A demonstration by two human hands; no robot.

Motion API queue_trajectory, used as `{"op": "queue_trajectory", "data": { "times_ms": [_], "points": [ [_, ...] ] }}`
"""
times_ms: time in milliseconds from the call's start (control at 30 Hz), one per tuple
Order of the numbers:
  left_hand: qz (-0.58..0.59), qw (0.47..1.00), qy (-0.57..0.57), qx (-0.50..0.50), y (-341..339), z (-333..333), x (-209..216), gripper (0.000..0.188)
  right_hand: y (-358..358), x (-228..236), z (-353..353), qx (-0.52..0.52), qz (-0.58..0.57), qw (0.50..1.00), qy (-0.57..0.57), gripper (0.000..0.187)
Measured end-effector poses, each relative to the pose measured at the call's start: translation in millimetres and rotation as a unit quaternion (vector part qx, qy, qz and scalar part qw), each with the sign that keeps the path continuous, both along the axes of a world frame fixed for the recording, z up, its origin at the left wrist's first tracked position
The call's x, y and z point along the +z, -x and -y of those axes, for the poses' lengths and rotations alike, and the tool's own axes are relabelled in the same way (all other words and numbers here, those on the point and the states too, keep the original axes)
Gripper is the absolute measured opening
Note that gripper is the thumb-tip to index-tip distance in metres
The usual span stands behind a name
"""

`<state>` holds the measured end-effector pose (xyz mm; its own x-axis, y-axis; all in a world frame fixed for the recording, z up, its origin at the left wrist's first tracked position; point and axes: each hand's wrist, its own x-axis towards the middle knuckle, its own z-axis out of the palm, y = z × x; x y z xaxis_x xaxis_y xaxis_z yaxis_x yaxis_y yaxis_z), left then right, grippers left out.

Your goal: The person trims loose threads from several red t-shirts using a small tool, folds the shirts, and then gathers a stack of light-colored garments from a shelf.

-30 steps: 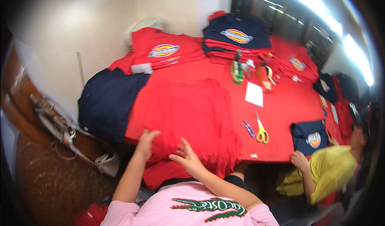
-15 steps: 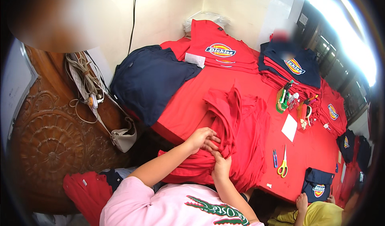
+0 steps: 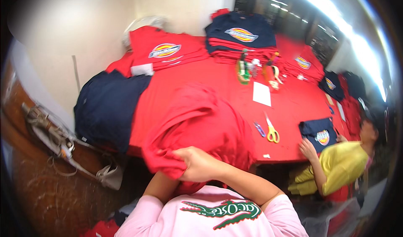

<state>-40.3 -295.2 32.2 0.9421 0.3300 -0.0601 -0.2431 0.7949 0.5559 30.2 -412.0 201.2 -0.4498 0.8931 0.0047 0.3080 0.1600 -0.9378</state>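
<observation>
One red shirt bunching at near table edge, rt hand fisted, gripping its fabric, lt hand hiding under cloth, grip can't tell, scissors lying nearby w/ paper sheet.

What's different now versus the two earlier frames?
The red shirt, first flat under open palms, was bunched and is now lifted off the table, gripped by the right hand; the left hand is hidden beneath it. The scissors and shirt stacks stayed put.

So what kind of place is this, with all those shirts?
Probably a garment workshop or packing room: stacks of folded shirts on a long red table, yellow-handled scissors, and a co-worker folding too.
</observation>
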Motion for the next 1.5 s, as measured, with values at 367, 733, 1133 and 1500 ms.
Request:
{"op": "queue_trajectory", "data": {
  "times_ms": [367, 733, 1133, 1500],
  "points": [
    [-0.143, 0.929, -0.307, 0.146, 21.7, -0.2, 114.7, 0.052, -10.0, 79.7, 110.6, 0.186, 0.016, 0.885, -0.427, 0.061],
    [-0.195, 0.649, -0.520, 0.520, 11.5, -164.3, 223.7, 0.067, -62.6, 127.9, 179.5, 0.166, -0.001, 0.850, -0.501, 0.031],
    [-0.316, 0.235, -0.643, 0.657, 35.9, -216.6, 222.4, 0.084, -161.6, 38.8, 1.2, -0.368, -0.332, 0.868, -0.032, 0.047],
    [-0.539, 0.356, -0.701, 0.303, 12.4, -2.5, -26.4, 0.071, -212.3, -148.9, -156.7, -0.390, 0.298, 0.817, -0.304, 0.067]
  ]
}}
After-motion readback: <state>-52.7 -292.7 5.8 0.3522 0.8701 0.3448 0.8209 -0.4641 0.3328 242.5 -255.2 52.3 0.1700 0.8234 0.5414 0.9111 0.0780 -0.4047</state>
